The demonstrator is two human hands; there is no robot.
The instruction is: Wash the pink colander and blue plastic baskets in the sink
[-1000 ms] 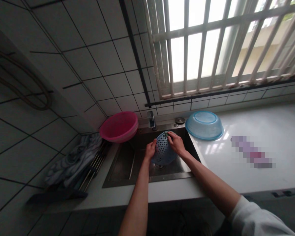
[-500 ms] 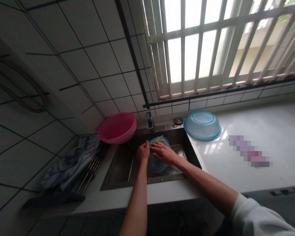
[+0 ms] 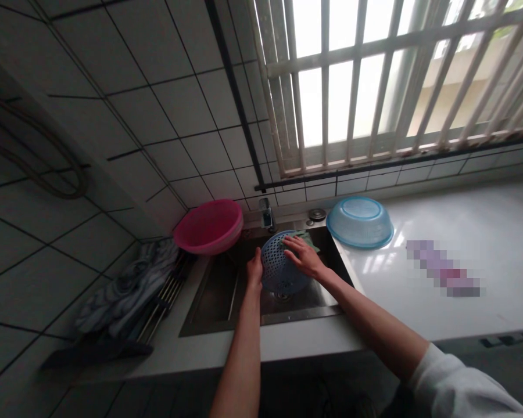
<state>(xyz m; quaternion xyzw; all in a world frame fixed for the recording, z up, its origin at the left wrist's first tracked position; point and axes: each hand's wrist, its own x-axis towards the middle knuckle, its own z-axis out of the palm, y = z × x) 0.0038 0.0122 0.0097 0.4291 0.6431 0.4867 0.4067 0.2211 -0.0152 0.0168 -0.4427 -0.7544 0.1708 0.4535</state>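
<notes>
A blue plastic colander (image 3: 273,268) is tilted up on its edge inside the metal sink (image 3: 218,302), its holed face showing. My left hand (image 3: 255,268) grips its left rim, thumb upward. Across the colander's upper right lies my right hand (image 3: 303,255), fingers stretched out over a green cloth (image 3: 308,238) pressed against the colander. Part of the cloth sticks out behind that hand; the rest is hidden beneath it.
A pink basin (image 3: 209,227) leans behind the sink at left, beside the faucet (image 3: 265,213). To the right, a light blue basket (image 3: 359,223) sits upside down on the white counter (image 3: 387,302). A striped cloth (image 3: 126,284) lies over a rack at left.
The colander has been tipped up and turned, so its holed surface shows. My right hand and the green cloth have moved up and right; my left hand has shifted only slightly.
</notes>
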